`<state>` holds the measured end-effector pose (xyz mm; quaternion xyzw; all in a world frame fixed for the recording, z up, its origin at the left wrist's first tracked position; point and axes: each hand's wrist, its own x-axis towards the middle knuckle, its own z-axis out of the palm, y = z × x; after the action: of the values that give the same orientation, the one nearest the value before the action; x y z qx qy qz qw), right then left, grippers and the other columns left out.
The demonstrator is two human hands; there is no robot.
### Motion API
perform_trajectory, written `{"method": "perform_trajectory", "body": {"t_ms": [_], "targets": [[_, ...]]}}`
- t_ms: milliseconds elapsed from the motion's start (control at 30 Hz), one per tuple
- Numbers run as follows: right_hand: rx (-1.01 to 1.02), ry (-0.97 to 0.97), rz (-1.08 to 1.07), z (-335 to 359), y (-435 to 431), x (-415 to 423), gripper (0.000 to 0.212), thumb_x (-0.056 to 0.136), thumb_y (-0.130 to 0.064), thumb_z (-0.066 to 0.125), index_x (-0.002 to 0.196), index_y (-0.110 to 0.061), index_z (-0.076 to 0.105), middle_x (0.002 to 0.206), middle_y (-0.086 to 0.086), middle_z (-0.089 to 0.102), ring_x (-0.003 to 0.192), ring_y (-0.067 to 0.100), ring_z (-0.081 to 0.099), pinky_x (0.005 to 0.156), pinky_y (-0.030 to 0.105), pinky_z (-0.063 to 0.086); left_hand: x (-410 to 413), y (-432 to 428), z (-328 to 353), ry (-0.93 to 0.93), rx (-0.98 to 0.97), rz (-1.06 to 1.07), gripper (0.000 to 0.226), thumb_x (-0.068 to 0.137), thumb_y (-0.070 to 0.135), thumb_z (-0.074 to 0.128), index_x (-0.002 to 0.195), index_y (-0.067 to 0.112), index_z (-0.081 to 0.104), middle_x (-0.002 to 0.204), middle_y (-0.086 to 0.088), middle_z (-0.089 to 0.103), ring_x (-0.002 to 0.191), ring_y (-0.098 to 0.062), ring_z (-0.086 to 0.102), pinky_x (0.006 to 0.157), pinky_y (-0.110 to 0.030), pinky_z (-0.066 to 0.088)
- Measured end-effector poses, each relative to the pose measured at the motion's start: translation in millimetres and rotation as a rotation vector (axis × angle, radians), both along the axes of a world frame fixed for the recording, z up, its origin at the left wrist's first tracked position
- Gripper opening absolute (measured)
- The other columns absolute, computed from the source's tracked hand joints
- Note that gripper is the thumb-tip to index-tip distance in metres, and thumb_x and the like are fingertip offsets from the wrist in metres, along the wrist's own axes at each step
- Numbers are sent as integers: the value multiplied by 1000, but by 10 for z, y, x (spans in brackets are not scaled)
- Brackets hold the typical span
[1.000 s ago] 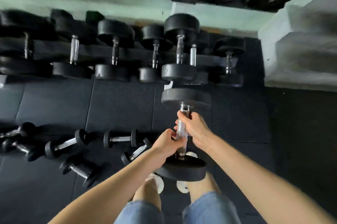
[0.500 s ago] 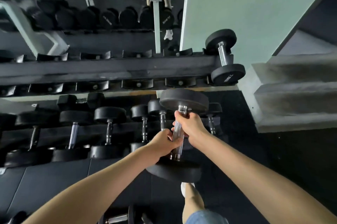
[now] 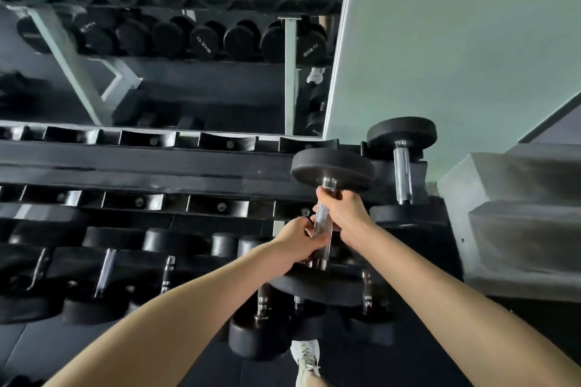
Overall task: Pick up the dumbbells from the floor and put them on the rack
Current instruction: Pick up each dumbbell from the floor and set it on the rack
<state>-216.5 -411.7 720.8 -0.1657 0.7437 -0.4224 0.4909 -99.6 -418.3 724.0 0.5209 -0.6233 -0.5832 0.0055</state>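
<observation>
I hold a large black dumbbell (image 3: 330,168) with a chrome handle in the air, its far head level with the rack's upper tier (image 3: 151,166). My left hand (image 3: 297,238) grips the lower part of the handle. Higher up the same handle, my right hand (image 3: 344,210) grips it just under the far head. The dumbbell's near head hangs over the lower tier. To its right, another big dumbbell (image 3: 402,163) lies on the upper tier's far right cradles. Several empty cradles run leftward along that tier.
The lower tier (image 3: 103,270) carries a row of black dumbbells. A mirror (image 3: 176,56) behind the rack reflects more dumbbells and a bench. Grey concrete steps (image 3: 518,223) rise at the right. My white shoe (image 3: 306,358) stands on the black rubber floor.
Both hands have raised the dumbbell from low above the floor up to the upper tier. My view has tilted upward, so the floor dumbbells have dropped out of sight.
</observation>
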Motion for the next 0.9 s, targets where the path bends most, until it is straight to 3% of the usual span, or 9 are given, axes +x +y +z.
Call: {"method": "perform_trajectory", "body": {"t_ms": [100,167,333,467,633,800,900], "targets": [[4,-77,7,-65,-338,-140,20,89,-27,64,86,-8,62,78,11,66,66,25,65,77,43,57,-145,-319,-88,-28,-23,17,21,87,31,63,82,15,50,72,6,51,57,-6,43,42,-12,34],[-6,-83,5,-143,-572,-219,19,89,-24,65,77,-9,60,73,11,64,63,27,62,79,48,56,-235,-533,-135,-43,-24,36,24,86,33,64,77,16,49,69,6,49,55,-7,41,43,-14,32],[-22,-61,32,-283,-1085,-372,20,88,-25,65,85,-6,60,74,13,64,63,27,63,76,44,57,-421,-1014,-286,-52,-26,65,24,86,32,64,77,15,50,70,5,50,59,-9,43,49,-17,33],[7,-33,41,-497,-1355,-451,26,86,-30,66,90,-5,61,86,15,67,76,31,67,85,53,56,-523,-1268,-490,-53,33,109,23,86,32,63,85,13,50,73,5,50,61,-7,42,52,-19,32],[25,-17,76,-715,-1446,-454,32,83,-33,69,96,-5,62,101,19,68,92,34,69,88,49,55,-454,-1401,-706,-20,117,131,23,85,34,66,79,17,51,79,5,55,69,-8,47,62,-21,35],[17,-19,49,-691,-1442,-422,26,85,-28,69,97,-5,63,94,16,69,85,32,70,82,44,59,-398,-1417,-742,10,144,127,29,84,35,67,98,10,59,87,3,58,75,-10,50,65,-22,37],[14,-34,30,-637,-1405,-419,26,87,-25,66,101,-3,62,89,14,68,73,25,68,68,35,60,-417,-1393,-702,-4,119,110,34,86,33,66,104,6,59,88,3,57,77,-10,50,63,-20,37]]}}
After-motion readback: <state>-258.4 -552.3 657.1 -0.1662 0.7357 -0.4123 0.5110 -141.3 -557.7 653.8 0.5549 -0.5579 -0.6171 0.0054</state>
